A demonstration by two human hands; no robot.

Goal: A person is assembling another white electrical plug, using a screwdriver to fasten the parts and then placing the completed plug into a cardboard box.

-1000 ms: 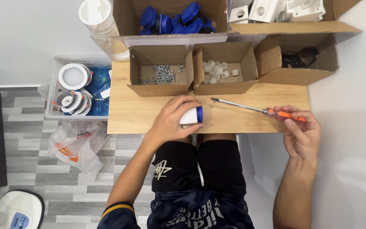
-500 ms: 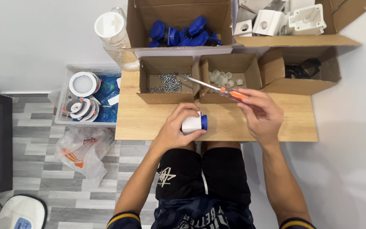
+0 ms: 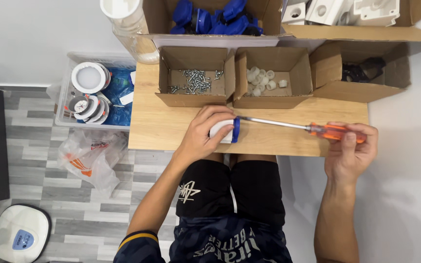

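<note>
On the table [image 3: 171,131], the left hand [image 3: 203,134] clamps the white-blue part [image 3: 226,131]; the right hand [image 3: 349,153], fingers closed on the screwdriver [image 3: 334,131], should keep the shaft straight and level.

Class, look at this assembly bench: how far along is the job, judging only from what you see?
Done: finished-looking white and blue pieces sit in the plastic crate. In hand: the left hand grips a white and blue part while the right hand drives a screwdriver into its end. Left: many screws, white caps and blue parts wait in boxes.
</note>
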